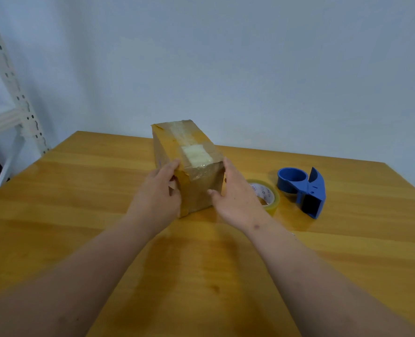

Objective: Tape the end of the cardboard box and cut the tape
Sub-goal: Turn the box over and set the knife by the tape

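A brown cardboard box stands on the wooden table, its near end facing me and a strip of clear tape running along its top. My left hand presses against the box's left side at the near end. My right hand holds the right side, its thumb across the near face. A roll of clear tape lies flat just right of my right hand. Further right rests a blue tape dispenser, with no roll in it.
A white slotted metal shelf frame stands at the far left beside the table. A pale wall rises behind the table's far edge. Bare tabletop stretches in front of the box, under my forearms.
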### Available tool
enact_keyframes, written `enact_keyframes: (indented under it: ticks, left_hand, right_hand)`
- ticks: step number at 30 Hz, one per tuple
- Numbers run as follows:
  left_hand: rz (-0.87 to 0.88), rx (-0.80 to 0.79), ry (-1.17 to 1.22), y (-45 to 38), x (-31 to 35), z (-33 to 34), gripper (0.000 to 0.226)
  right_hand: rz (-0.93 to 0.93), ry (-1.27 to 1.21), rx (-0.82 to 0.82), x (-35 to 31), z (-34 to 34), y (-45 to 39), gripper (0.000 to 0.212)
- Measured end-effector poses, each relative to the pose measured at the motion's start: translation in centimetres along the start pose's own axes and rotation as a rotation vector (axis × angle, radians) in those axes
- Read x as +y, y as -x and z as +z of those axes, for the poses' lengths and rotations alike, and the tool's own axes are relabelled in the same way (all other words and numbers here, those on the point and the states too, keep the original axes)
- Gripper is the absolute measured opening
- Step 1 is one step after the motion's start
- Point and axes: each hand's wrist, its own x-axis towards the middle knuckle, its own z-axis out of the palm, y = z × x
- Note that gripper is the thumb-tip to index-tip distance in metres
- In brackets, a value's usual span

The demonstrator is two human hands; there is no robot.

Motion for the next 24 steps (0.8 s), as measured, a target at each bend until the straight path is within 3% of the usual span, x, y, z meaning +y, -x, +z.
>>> enact_keyframes:
  ticks: [3,7,8,11,16,20,24]
  left_hand:
    - [0.095,-0.021,0.002,-0.1,0.4,0.4,0.058]
    - [0.137,0.234,-0.109,-2.2,0.3,-0.3,0.063]
    - [0.127,0.234,-0.180,-3.2,0.0,-0.6,0.064]
    - [0.151,0.111,-0.367,-5.3,-1.4,-0.8,0.052]
    - [0.207,0.063,-0.344,-5.8,-0.7,0.8,0.055]
    - [0.196,-0.116,-0.237,-6.5,-0.3,3.2,0.067]
    - [0.190,-0.186,-0.055,-7.4,0.1,4.4,0.071]
  right_hand:
    - [0.047,-0.094,0.048,0.3,0.6,-0.2,0.099]
    - [-0.012,0.044,0.237,0.2,1.4,0.3,0.102]
    - [-0.022,0.090,0.257,0.1,1.5,0.2,0.102]
    - [-0.041,0.168,0.261,0.2,1.8,-1.0,0.098]
    - [0.023,0.083,0.247,1.7,2.2,-3.4,0.072]
    - [0.054,-0.103,0.188,3.7,2.2,-4.1,0.085]
    - [0.060,-0.061,0.214,4.9,1.3,-3.6,0.085]
